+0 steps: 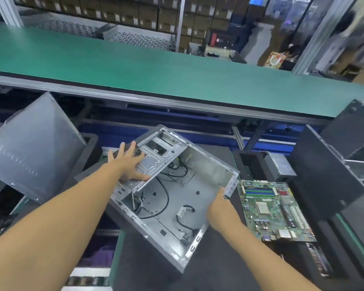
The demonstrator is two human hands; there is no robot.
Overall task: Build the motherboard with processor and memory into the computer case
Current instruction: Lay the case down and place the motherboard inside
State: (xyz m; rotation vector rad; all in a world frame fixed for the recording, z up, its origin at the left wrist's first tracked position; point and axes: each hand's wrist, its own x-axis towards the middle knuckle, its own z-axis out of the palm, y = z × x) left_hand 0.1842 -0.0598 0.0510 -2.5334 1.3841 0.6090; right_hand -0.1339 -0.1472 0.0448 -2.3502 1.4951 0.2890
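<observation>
An open grey metal computer case lies tilted on the dark work mat, its inside facing up with black cables loose on its floor. My left hand rests flat with spread fingers on the case's drive cage at the upper left, the thumb along the cage's edge. My right hand grips the case's right rear wall, fingers hidden behind the rim. A green motherboard with a processor socket and blue and green memory slots lies flat on the mat just right of the case, untouched.
A grey side panel leans at the left. Black computer cases stand at the right and behind the motherboard. A long green conveyor belt runs across beyond the bench. Shelves of boxes fill the background.
</observation>
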